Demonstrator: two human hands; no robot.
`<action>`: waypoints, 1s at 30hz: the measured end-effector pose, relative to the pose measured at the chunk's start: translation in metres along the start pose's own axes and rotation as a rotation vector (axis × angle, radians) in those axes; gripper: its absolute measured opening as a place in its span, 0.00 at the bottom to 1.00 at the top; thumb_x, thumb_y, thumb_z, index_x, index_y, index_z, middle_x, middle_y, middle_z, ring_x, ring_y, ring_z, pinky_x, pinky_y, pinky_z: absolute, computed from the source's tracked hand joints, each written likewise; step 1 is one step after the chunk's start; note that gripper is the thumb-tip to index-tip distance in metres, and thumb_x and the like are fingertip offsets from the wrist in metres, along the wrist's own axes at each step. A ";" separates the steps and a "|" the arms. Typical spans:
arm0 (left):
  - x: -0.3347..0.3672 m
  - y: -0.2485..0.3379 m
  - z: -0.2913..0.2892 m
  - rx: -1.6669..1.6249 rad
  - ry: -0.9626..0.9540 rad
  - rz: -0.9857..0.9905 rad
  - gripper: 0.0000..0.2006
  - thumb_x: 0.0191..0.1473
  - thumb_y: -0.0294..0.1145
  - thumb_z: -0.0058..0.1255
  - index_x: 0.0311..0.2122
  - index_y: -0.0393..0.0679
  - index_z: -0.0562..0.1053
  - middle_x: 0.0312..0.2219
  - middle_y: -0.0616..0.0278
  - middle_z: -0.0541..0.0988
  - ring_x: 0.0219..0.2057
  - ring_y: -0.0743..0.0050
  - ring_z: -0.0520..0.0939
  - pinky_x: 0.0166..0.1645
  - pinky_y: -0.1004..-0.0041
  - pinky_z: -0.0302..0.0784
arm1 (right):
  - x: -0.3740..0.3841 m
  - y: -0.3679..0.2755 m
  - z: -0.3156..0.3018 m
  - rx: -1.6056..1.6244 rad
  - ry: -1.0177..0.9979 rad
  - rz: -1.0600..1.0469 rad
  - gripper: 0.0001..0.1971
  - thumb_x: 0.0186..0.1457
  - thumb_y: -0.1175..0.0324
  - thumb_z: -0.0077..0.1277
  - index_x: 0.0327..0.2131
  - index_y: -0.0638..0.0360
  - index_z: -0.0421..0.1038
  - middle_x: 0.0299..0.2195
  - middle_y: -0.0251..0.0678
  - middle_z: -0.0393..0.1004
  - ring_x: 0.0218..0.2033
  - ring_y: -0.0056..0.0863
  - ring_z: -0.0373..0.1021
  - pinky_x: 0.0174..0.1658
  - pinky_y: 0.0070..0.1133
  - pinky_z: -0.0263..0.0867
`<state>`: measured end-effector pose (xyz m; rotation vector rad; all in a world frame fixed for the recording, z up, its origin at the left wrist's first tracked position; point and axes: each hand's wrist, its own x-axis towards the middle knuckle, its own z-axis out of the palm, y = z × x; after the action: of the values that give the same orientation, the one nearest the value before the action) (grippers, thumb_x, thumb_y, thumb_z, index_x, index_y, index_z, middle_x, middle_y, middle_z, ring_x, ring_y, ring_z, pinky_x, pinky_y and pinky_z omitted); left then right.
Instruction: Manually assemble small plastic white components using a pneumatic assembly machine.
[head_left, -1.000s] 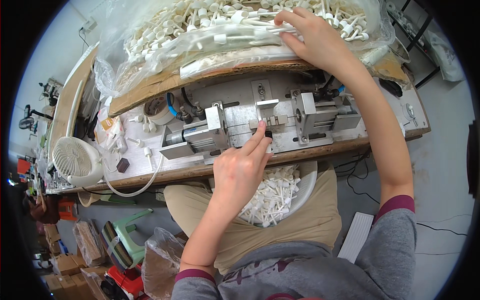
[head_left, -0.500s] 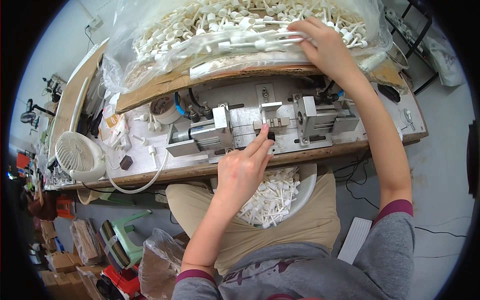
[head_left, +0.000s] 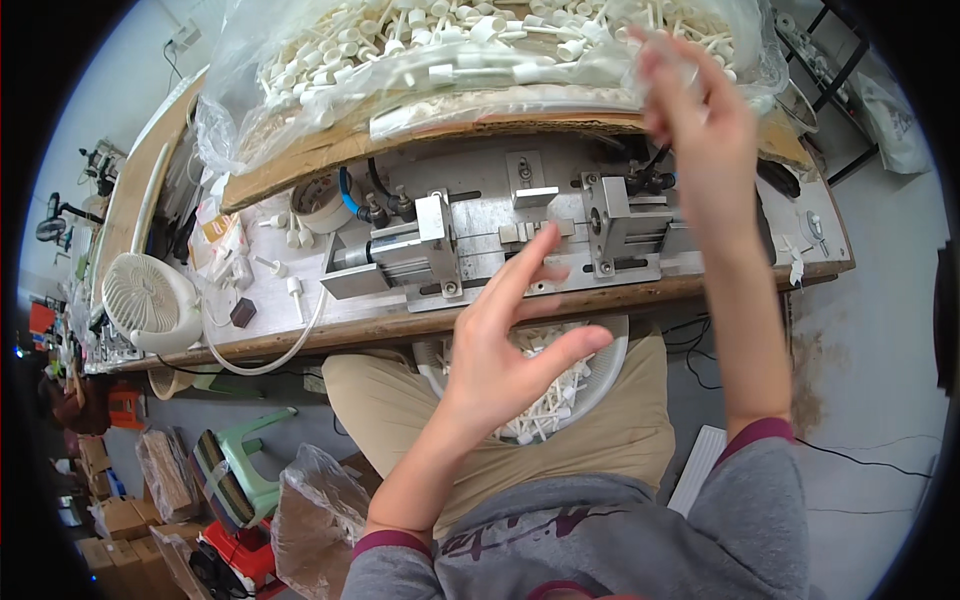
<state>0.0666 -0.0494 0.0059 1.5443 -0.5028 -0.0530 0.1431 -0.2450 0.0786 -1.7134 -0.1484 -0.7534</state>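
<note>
My left hand [head_left: 500,350] is open, its thumb spread and fingers stretched toward a small slotted block [head_left: 515,234] in the middle of a metal fixture. Two air cylinder units, one on the left [head_left: 436,240] and one on the right [head_left: 625,228], flank that block. My right hand [head_left: 705,115] is raised over the right end of a heap of white stemmed plastic caps [head_left: 400,45]. Motion smears its fingers, so whether it holds a piece cannot be made out. A white basin [head_left: 618,375] with more such pieces sits between my thighs, partly behind my left hand.
A cardboard sheet [head_left: 290,172] with clear plastic film overhangs the back of the bench. At the left stand a white fan [head_left: 150,305], a tape roll [head_left: 322,205] and a few loose caps. Cables hang below the bench's right side.
My right hand has lifted off the heap and moved right and nearer to me. The left hand has drawn back from the block, its thumb and fingers spreading apart.
</note>
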 end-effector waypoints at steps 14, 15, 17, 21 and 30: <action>-0.007 -0.005 0.015 -0.874 0.275 -0.403 0.24 0.71 0.45 0.27 0.64 0.41 0.59 0.52 0.59 0.71 0.53 0.70 0.72 0.57 0.68 0.70 | -0.126 -0.007 0.013 -0.344 -0.563 -0.370 0.26 0.51 0.77 0.56 0.56 0.68 0.67 0.51 0.46 0.72 0.46 0.42 0.73 0.48 0.30 0.71; -0.007 -0.001 0.019 -0.928 0.320 -0.423 0.25 0.70 0.46 0.33 0.64 0.41 0.59 0.49 0.60 0.73 0.51 0.75 0.73 0.55 0.70 0.71 | -0.127 -0.003 0.010 -0.360 -0.550 -0.399 0.25 0.51 0.76 0.56 0.55 0.68 0.68 0.50 0.46 0.73 0.45 0.41 0.74 0.46 0.29 0.72; -0.010 -0.001 0.017 -0.865 0.248 -0.422 0.25 0.71 0.45 0.30 0.65 0.41 0.58 0.51 0.60 0.72 0.51 0.74 0.73 0.56 0.69 0.70 | -0.127 -0.001 0.010 -0.379 -0.485 -0.433 0.22 0.50 0.77 0.59 0.50 0.66 0.73 0.45 0.42 0.77 0.38 0.34 0.77 0.38 0.25 0.75; -0.019 -0.020 0.016 -0.696 0.156 -0.392 0.24 0.70 0.44 0.32 0.65 0.40 0.58 0.44 0.63 0.73 0.44 0.77 0.74 0.48 0.71 0.74 | -0.123 -0.012 0.001 -0.193 -0.588 -0.017 0.20 0.46 0.78 0.62 0.46 0.60 0.75 0.37 0.37 0.77 0.29 0.22 0.73 0.33 0.20 0.72; -0.044 -0.034 0.011 -0.542 0.216 -0.392 0.19 0.68 0.47 0.39 0.49 0.42 0.72 0.27 0.71 0.73 0.27 0.88 0.71 0.31 0.83 0.68 | -0.124 0.004 0.006 -0.214 -0.503 -0.059 0.13 0.48 0.81 0.59 0.40 0.63 0.77 0.43 0.41 0.73 0.42 0.30 0.73 0.39 0.20 0.71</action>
<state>0.0326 -0.0462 -0.0398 1.0763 0.0014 -0.2966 0.0506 -0.2045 0.0060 -2.0859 -0.4793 -0.3753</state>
